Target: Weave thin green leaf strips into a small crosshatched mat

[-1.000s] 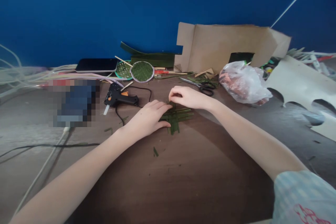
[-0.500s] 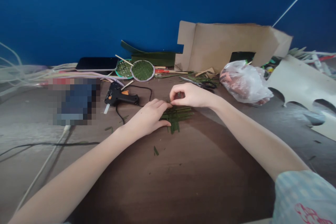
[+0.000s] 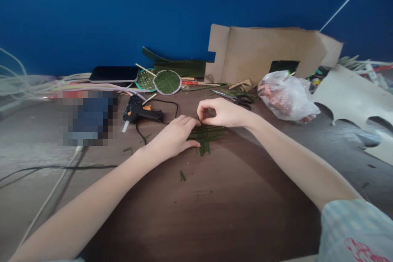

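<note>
A small mat of crossed dark green leaf strips (image 3: 208, 136) lies on the brown table near the middle. My left hand (image 3: 172, 137) lies flat on the mat's left part, fingers stretched out and pressing it down. My right hand (image 3: 222, 112) is above the mat's far edge, thumb and fingers pinched on the end of one green strip. Part of the mat is hidden under both hands.
A black glue gun (image 3: 139, 112) with its cord lies left of the hands. Round woven green discs (image 3: 166, 82), a phone (image 3: 113, 74), scissors (image 3: 235, 97), a plastic bag (image 3: 285, 96) and cut cardboard (image 3: 270, 51) stand along the back. White cardboard (image 3: 350, 90) lies at the right. Cables (image 3: 52, 190) run along the left.
My right hand has lifted slightly and its fingers have curled tighter on the strip end. My left hand stays pressed on the mat.
</note>
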{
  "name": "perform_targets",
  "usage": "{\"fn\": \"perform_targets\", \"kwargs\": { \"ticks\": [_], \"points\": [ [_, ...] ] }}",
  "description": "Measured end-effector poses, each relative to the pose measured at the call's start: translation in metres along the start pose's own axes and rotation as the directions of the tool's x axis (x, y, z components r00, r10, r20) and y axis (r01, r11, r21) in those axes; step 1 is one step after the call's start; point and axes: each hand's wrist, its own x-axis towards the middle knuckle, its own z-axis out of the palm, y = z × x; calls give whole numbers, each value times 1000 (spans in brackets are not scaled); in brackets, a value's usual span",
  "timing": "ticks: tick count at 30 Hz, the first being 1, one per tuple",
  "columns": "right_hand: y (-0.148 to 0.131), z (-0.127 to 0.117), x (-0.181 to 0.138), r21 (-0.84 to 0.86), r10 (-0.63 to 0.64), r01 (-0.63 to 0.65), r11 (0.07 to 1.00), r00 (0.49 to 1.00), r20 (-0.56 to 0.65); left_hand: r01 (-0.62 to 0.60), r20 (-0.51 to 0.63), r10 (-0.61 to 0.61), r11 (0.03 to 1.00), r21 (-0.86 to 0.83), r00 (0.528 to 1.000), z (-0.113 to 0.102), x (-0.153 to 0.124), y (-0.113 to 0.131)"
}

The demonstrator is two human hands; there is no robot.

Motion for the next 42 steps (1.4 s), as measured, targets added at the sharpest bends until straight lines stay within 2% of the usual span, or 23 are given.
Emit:
{"fn": "perform_targets", "kwargs": {
  "ticks": [4, 8, 16, 24, 33, 38, 42],
  "points": [
    [1, -1, 0, -15, -13, 13, 1000, 1000, 14, 12, -19, -13, 999, -35, 1000, 1, -1, -1],
    [3, -1, 0, 39, -11, 10, 999, 1000, 28, 15, -58, -21, 995, -102, 998, 2, -2, -1],
    [3, -1, -1, 229, 5, -17, 973, 998, 55, -9, -21, 8, 1000, -28, 1000, 1, -1, -1],
    [9, -3, -1, 122, 77, -77, 990, 997, 3, -18, -30, 17, 999, -46, 999, 2, -1, -2],
    [10, 1, 1, 37, 130, -134, 990, 988, 83, 4, -6, -4, 1000, -31, 1000, 1, -1, -1],
    [11, -4, -1, 53, 104, -111, 992, 987, 120, 11, 1, -11, 999, -31, 1000, 1, -1, -1],
    [9, -5, -1, 59, 129, -137, 989, 985, 116, 8, 2, -8, 1000, -29, 1000, 1, -1, -1]
  ]
}}
